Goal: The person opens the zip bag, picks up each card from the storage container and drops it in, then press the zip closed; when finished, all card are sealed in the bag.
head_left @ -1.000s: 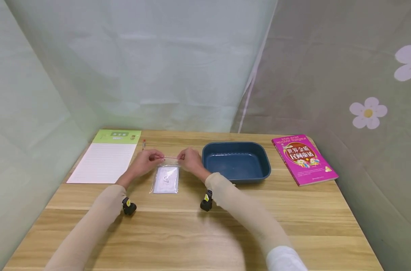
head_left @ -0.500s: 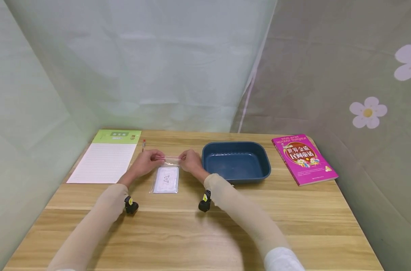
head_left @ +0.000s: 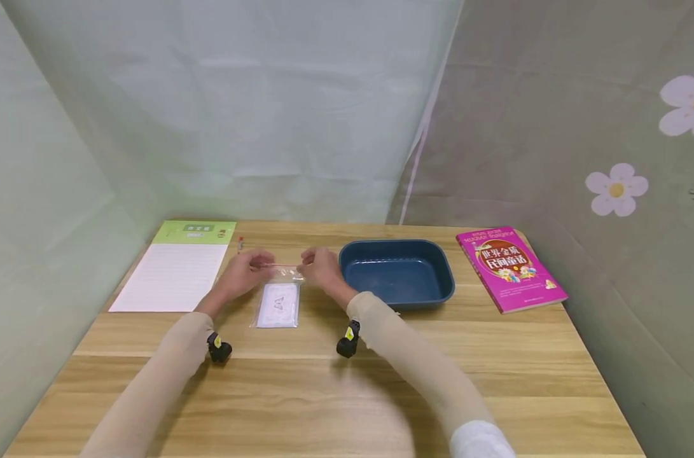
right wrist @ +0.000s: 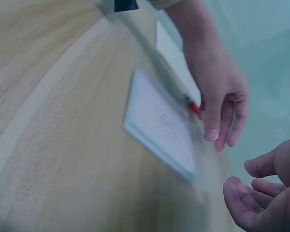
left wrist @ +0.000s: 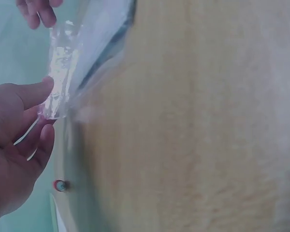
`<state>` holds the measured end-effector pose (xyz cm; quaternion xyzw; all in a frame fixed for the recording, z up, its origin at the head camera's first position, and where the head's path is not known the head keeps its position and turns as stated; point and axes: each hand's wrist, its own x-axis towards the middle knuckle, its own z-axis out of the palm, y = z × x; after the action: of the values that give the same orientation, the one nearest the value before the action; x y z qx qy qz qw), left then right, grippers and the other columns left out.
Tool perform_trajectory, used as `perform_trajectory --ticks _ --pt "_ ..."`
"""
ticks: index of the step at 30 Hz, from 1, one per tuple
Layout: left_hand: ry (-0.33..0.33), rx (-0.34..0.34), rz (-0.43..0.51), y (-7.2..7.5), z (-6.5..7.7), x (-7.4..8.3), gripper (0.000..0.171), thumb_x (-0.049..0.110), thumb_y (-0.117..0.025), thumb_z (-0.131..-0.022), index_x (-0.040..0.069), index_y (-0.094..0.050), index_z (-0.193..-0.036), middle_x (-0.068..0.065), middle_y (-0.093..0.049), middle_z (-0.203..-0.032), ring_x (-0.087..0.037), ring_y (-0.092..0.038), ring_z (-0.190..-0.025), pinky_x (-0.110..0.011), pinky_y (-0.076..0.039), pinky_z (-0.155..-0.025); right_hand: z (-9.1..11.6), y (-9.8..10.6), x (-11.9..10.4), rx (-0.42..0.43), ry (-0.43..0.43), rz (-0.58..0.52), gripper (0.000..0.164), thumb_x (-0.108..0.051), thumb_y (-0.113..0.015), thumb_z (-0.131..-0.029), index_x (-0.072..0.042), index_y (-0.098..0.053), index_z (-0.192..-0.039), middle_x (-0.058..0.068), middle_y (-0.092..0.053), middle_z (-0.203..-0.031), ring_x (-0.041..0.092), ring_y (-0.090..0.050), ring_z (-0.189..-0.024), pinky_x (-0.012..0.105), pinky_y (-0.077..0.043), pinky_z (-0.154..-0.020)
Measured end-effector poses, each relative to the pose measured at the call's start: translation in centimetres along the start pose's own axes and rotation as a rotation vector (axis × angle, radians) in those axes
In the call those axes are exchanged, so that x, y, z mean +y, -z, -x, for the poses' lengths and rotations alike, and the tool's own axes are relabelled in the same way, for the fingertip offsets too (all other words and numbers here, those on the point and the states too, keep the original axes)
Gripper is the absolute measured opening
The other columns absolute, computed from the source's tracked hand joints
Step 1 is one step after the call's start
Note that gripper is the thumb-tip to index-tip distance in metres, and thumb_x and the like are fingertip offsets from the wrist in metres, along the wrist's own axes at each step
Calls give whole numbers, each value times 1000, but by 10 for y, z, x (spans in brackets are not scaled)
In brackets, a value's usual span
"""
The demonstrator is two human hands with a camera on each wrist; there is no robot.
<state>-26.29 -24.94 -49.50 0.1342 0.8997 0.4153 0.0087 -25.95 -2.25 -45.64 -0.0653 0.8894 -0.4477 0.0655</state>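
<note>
A clear zip bag (head_left: pixel 289 275) with a pink line along its top lies on the table, holding a flat white rectangular item (head_left: pixel 278 306) with a small butterfly drawing on its face. My left hand (head_left: pixel 245 272) pinches the left end of the bag's top between thumb and fingers, as the left wrist view shows. At the opposite end is my right hand (head_left: pixel 320 267). In the right wrist view, a gap separates the right thumb (right wrist: pixel 261 165) from the fingers, which bend loosely close to the bag's edge with nothing between them.
A blue plastic tray (head_left: pixel 451 286) stands just right of my right hand. Lined paper with a green header (head_left: pixel 172 277) lies at the left, a red-tipped pen (head_left: pixel 240 244) beside it. A pink book (head_left: pixel 509 270) lies at the far right. Fabric walls (head_left: pixel 301 127) enclose the table (head_left: pixel 266 407).
My right thumb and fingers have come off the right end of the bag's top. My left hand keeps its pinch, and the bag stays nearly in place.
</note>
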Motion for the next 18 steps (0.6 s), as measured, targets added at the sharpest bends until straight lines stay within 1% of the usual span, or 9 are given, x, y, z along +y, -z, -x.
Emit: perform_trajectory --ticks 2,5,8,11,14,18 --pt "1 28 -8 2 0 1 34 9 -70 -97 -4 -63 -127 -24 -67 -125 -42 -62 -117 -57 -51 -96 3 8 -3 -5 19 -26 26 -13 -76 -91 -2 -73 -115 5 -76 -101 17 -69 -92 22 -52 -74" --pt "-6 62 -25 4 1 5 33 11 -69 -98 -2 -63 -128 -23 -66 -128 -41 -60 -121 -57 -52 -95 8 22 -4 -16 40 -53 25 -15 -74 -93 -5 -74 -116 4 -77 -103 18 -71 -95 23 -54 -75" --pt "-31 77 -27 5 3 13 33 14 -69 -98 -1 -64 -127 -22 -67 -127 -40 -62 -119 -55 -53 -91 14 36 0 -26 56 -94 23 -18 -73 -94 -8 -75 -116 4 -77 -104 18 -72 -93 25 -55 -74" --pt "-60 82 -25 5 6 23 33 17 -68 -100 -1 -64 -126 -20 -68 -126 -37 -63 -116 -52 -54 -89 21 51 8 -46 71 -160 24 -20 -73 -95 -10 -74 -117 5 -76 -108 18 -71 -94 29 -57 -74" --pt "-79 81 -22 5 11 35 34 20 -66 -101 -2 -65 -126 -20 -68 -125 -37 -64 -116 -51 -54 -88 29 64 15 -67 95 -216 28 -24 -72 -97 -12 -73 -122 4 -74 -112 18 -70 -97 32 -58 -77" --pt "-105 96 -38 3 19 53 36 22 -66 -101 -3 -65 -126 -21 -69 -125 -37 -65 -115 -52 -55 -88 40 82 23 -54 157 -234 32 -26 -71 -98 -13 -71 -127 4 -73 -117 17 -70 -97 33 -59 -79"
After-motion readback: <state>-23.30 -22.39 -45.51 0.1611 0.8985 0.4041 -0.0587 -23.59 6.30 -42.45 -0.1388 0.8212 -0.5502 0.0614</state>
